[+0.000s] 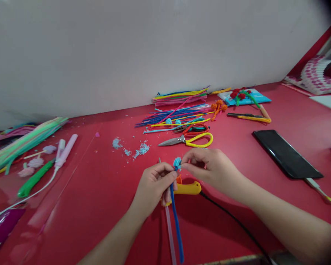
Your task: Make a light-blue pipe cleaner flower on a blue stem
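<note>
A blue pipe cleaner point(177, 221) topped by a light-blue fuzzy flower head point(177, 163) is pinched between the thumb and fingers of my left hand point(156, 186). Its stem hangs down toward the table's front edge. My right hand point(209, 165) is closed in a pinch at the right side of the flower head. Directly under my left hand lies a yellow glue gun point(189, 188), partly hidden by my fingers, with a translucent glue stick point(170, 232) sticking out toward me. Just beyond my hands rest scissors point(191, 140) with red and yellow handles.
Light-blue fluff clippings point(141, 150) are scattered left of the scissors. Bundles of coloured pipe cleaners point(179, 97) lie at the back and more pipe cleaners point(24, 145) at the left, near a green-handled tool point(34, 180). A phone point(287, 152) on a cable lies right.
</note>
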Tool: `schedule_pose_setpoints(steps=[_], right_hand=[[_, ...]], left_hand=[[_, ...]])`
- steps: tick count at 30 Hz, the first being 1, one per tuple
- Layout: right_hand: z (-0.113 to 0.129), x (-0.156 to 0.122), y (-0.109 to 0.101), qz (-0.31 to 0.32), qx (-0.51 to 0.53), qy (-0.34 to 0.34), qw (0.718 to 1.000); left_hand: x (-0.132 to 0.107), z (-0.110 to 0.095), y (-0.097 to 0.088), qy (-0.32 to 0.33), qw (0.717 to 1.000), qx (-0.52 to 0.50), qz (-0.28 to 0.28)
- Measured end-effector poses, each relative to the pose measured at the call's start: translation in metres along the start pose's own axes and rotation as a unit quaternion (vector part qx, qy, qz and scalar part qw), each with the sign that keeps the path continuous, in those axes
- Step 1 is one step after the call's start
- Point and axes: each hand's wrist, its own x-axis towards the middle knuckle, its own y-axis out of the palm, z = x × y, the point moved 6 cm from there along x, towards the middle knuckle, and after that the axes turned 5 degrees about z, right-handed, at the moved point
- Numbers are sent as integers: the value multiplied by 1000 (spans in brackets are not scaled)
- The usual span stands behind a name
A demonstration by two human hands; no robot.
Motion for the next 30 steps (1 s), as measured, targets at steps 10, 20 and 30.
schedule_pose_setpoints(steps=[10,20,30], right_hand=[[4,-3,0,-57,-93,-59,992],[17,-18,5,-135,-197,-149,960],[15,-17,9,-139,-228,-140,953]], left_hand=[[-2,-3,2,5,1000,-2,-2],[-3,-2,2,-1,997,-81,-15],[-3,0,3,8,998,-69,-15]])
